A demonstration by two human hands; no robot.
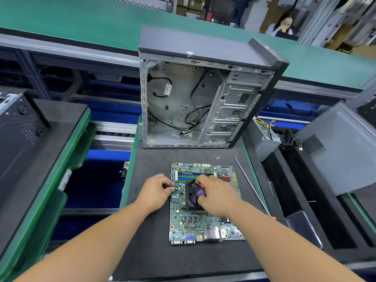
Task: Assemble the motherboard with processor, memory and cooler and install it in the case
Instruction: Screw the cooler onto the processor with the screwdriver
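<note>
Pinching the thin fan wire point(171, 182) at the board's point(203, 224) 9 o'clock edge, the left hand point(156, 191) has its fingers curled round it, seemingly near a header there. The right hand point(215, 194) is cupped over the cooler point(193, 197), fingertips curled on its rim at 12 and 3 o'clock; something orange shows under those fingers, but what it is I cannot tell. The cooler sits on the board, just below the memory slots point(188, 177) at the board's 12 o'clock end. The board lies flat on the dark mat point(150, 241), at 6 o'clock from the open case point(183, 102), well apart from it.

Risks, as I judge them:
- The wire is fine and the plug small; tugging sideways could bend header pins or seat the plug off by one pin.
- Slack wire left over the fan could catch the blades.
- Pressing the cooler unevenly with one hand could tilt it on the processor, or flex the board, which has only the mat beneath.
- Screws point(217, 157) lie loose on the mat at the board's 1 o'clock; a sleeve or the board itself could sweep them off or trap one underneath.
- A long screwdriver point(252, 187) lies just beside the board at 3 o'clock, where the right forearm could knock it.
- Loose cables point(193, 121) inside the case could get pinched under the board at installation.
</note>
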